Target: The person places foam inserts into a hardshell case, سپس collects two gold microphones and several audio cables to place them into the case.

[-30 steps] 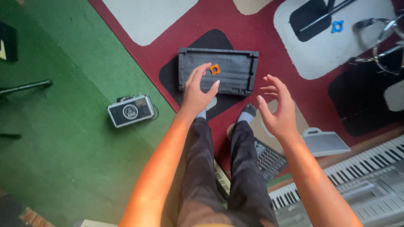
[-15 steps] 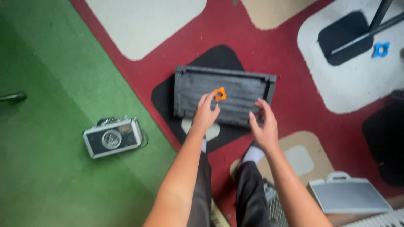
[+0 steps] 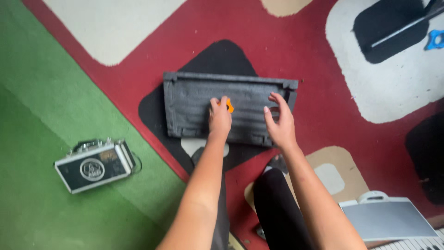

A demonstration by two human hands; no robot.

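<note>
A dark grey ribbed foam panel lies flat on the patterned carpet in front of me. A small orange piece sits on its middle. My left hand rests on the panel with its fingertips closed on the orange piece. A little to the right, my right hand has its fingers spread, their tips touching the panel near its right end. Both forearms reach out over my legs in black trousers.
A small black-and-silver case lies on the green carpet at left. A grey case with a handle and keyboard keys sit at bottom right. A black stand base and a blue object are at top right.
Both hands have reached forward and come down onto the foam panel. The left hand has closed on the orange piece. The view has moved closer to the panel.
</note>
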